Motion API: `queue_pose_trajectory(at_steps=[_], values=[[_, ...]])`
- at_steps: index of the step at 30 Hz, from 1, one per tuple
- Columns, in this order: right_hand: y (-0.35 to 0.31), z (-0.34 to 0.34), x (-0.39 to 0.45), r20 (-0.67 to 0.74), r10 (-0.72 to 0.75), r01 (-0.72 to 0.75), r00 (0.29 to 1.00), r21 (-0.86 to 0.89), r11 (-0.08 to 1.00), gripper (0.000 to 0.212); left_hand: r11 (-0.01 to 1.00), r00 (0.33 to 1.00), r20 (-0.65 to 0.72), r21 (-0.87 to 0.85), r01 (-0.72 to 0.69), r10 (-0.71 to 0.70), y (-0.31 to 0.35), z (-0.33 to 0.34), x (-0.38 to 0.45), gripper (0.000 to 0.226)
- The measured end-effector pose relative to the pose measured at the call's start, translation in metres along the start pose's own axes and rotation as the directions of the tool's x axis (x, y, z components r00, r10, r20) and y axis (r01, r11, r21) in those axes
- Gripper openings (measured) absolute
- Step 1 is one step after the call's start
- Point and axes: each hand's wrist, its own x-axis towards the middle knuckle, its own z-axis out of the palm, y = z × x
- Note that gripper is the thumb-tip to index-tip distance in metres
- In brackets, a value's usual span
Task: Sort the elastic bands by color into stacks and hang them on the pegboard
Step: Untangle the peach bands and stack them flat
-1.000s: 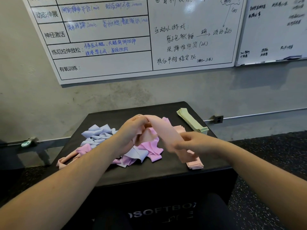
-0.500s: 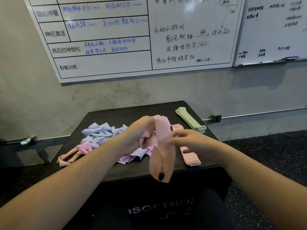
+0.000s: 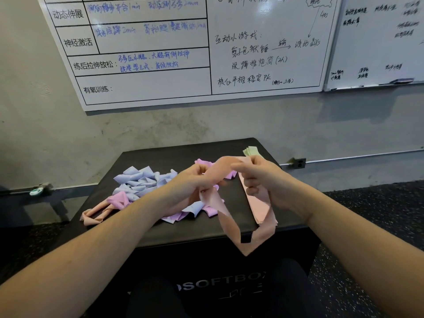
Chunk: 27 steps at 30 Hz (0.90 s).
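Both hands hold one peach-pink elastic band (image 3: pixel 226 216) above the black soft box (image 3: pixel 160 235). My left hand (image 3: pixel 190 187) grips its left end, my right hand (image 3: pixel 259 177) pinches its upper right part, and the loop hangs down over the box's front edge. Under my right hand lies a flat stack of pink bands (image 3: pixel 257 207). A loose pile of lavender bands (image 3: pixel 140 182) sits on the left, mixed with purple-pink bands (image 3: pixel 119 199). A twisted peach band (image 3: pixel 94 216) lies at the front left corner. A green stack (image 3: pixel 251 150) rests at the back right.
The box stands against a grey wall with two whiteboards (image 3: pixel 174 49) above it. A rail with a socket (image 3: pixel 299 162) runs along the wall at right. Dark speckled floor (image 3: pixel 371 214) surrounds the box. No pegboard is in view.
The peach band was folded between my hands and has dropped open into a hanging loop. My right hand rose and moved right, toward the pink stack.
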Motion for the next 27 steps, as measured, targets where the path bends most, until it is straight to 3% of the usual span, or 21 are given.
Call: queue_pose_trajectory(at_steps=[2,4,6,7,11,14,17,20,23,27], values=[[0.001,-0.001,-0.001,-0.064,0.021,-0.034,0.998,-0.216,0.976,0.051,1.000,0.999,-0.048,0.007,-0.019,0.019,0.000,-0.003,0.000,0.005],[0.004,-0.003,-0.001,-0.107,-0.025,-0.014,0.994,-0.346,0.938,0.043,1.000,0.997,-0.079,-0.001,-0.018,0.018,-0.003,-0.009,0.002,0.009],[0.003,-0.004,-0.003,-0.062,-0.097,0.074,0.993,-0.305,0.949,0.010,1.000,0.997,-0.075,0.018,-0.004,0.006,-0.006,-0.013,0.003,0.007],[0.003,-0.004,-0.003,-0.034,-0.117,0.103,0.993,-0.279,0.955,0.006,0.999,0.998,-0.068,0.042,0.004,-0.001,-0.008,-0.015,0.003,0.006],[0.000,-0.004,-0.006,-0.029,-0.183,0.169,0.983,-0.261,0.950,0.025,0.974,0.999,-0.045,0.228,0.016,-0.006,-0.014,-0.021,0.003,0.019],[-0.001,-0.005,-0.001,-0.112,-0.187,0.171,0.976,-0.136,0.976,0.028,0.925,0.996,-0.068,0.379,-0.024,0.054,-0.017,-0.023,0.003,0.019],[-0.002,-0.003,0.001,-0.112,-0.132,0.130,0.985,-0.025,0.991,0.045,0.926,0.986,-0.115,0.370,-0.071,0.122,-0.016,-0.019,0.002,0.011],[0.001,-0.003,0.002,-0.090,-0.089,0.092,0.992,0.028,0.995,0.026,0.951,0.976,-0.132,0.280,-0.134,0.176,-0.017,-0.015,0.004,0.010],[0.011,0.002,0.001,-0.079,-0.057,0.050,0.995,-0.083,0.995,0.027,0.959,0.960,-0.151,0.193,-0.207,0.237,-0.016,-0.009,0.006,0.012],[0.024,0.010,0.000,0.006,-0.042,0.042,0.999,-0.201,0.979,0.011,0.942,0.924,-0.208,0.175,-0.288,0.321,-0.013,-0.001,0.009,0.015]])
